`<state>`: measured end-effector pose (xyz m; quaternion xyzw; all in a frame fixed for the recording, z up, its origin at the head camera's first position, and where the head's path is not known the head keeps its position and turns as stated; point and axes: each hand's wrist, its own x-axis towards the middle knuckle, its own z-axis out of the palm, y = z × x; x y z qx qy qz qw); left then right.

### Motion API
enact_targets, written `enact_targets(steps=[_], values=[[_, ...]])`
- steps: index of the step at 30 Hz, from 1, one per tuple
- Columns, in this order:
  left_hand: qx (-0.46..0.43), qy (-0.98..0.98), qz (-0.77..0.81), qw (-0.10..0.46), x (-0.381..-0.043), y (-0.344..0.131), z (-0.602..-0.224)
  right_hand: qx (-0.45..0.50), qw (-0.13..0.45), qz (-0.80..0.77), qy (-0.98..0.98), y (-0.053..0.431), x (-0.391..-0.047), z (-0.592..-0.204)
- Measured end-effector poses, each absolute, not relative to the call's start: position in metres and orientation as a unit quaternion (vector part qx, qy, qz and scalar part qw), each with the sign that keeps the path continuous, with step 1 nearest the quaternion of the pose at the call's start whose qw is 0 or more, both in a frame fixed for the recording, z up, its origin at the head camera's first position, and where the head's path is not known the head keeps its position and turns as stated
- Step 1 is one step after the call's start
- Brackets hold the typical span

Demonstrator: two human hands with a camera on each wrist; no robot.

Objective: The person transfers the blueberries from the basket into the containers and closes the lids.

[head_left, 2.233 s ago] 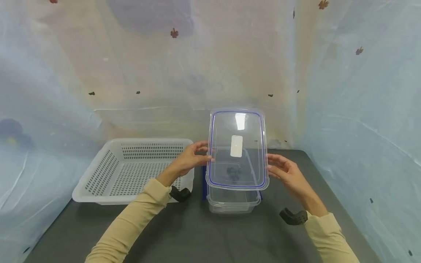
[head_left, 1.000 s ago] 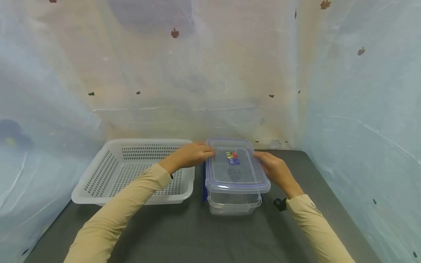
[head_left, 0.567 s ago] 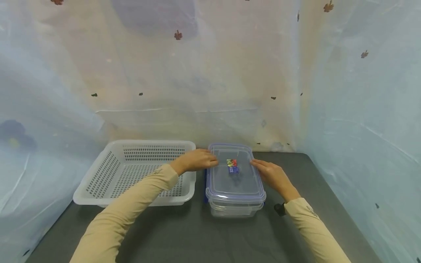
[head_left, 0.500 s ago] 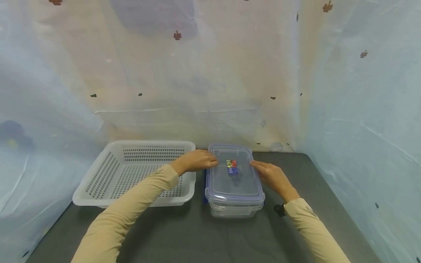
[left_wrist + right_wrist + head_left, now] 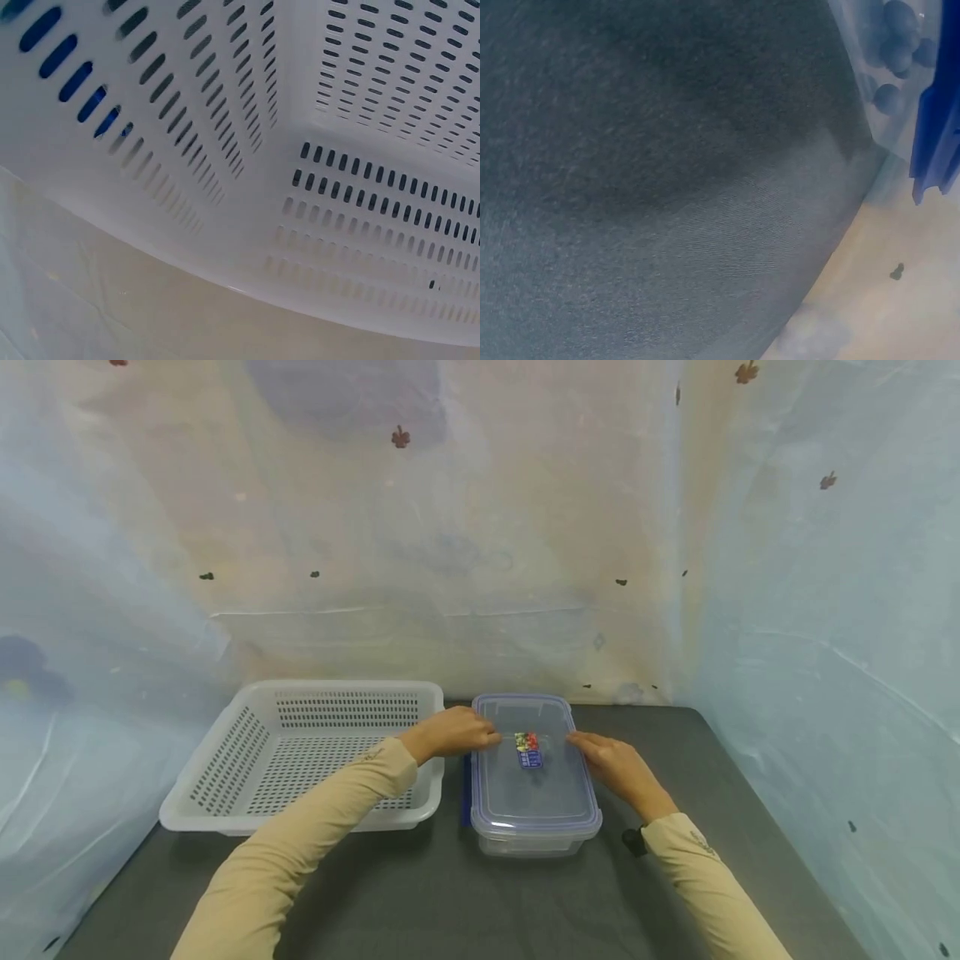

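A clear plastic container stands on the dark table, its clear lid lying over it. The lid has a blue-violet rim and a colourful label. My left hand holds the lid's left edge, fingers bent over it. At the right edge my right hand pinches the lid; both thumbs are hidden. Several dark round things show through the container's wall in the right wrist view, beside a hanging blue latch. Neither hand appears in its own wrist view.
A white perforated basket stands left of the container, beneath my left forearm. Its slotted wall fills the left wrist view. Plastic sheeting hangs behind and at both sides of the dark table.
The lid, first held upright with a white label showing, was turned flat and lowered onto the container. Over the last half second it moved slightly nearer and lower, both hands with it.
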<state>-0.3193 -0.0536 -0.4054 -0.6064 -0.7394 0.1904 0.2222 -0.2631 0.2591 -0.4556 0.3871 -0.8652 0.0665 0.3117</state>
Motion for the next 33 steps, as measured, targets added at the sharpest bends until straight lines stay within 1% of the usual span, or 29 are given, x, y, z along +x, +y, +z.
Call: enact_targets(steps=[5,9,12,14,17,20,22,25,27,30,33], values=[[-0.592,-0.758,0.191,0.195,-0.321,-0.053,-0.407,0.395,0.316,0.063,-0.860,0.256,-0.263,-0.455],[-0.574,-0.785,0.175,0.155,-0.319,-0.054,-0.401,0.388,0.298,0.076,-0.868,0.255,-0.263,-0.454],[-0.540,-0.826,0.115,0.112,-0.314,-0.059,-0.386,0.364,0.288,0.111,-0.878,0.257,-0.261,-0.453],[-0.506,-0.856,0.048,0.100,-0.307,-0.065,-0.376,0.345,0.296,0.139,-0.880,0.259,-0.258,-0.452],[-0.465,-0.872,-0.088,0.122,-0.290,-0.075,-0.366,0.300,0.318,0.206,-0.875,0.262,-0.248,-0.449],[-0.431,-0.859,-0.218,0.167,-0.261,-0.079,-0.366,0.235,0.306,0.303,-0.871,0.260,-0.230,-0.447],[-0.387,-0.854,-0.307,0.163,-0.238,-0.078,-0.371,0.186,0.275,0.370,-0.868,0.254,-0.215,-0.446],[-0.310,-0.844,-0.424,0.111,-0.206,-0.069,-0.387,0.136,0.224,0.431,-0.863,0.245,-0.197,-0.449],[-0.265,-0.837,-0.473,0.070,-0.190,-0.061,-0.400,0.125,0.203,0.437,-0.867,0.241,-0.188,-0.454],[-0.237,-0.835,-0.495,0.033,-0.177,-0.050,-0.424,0.116,0.177,0.427,-0.879,0.238,-0.176,-0.464],[-0.218,-0.838,-0.500,0.021,-0.173,-0.045,-0.448,0.107,0.148,0.429,-0.885,0.236,-0.167,-0.475]])
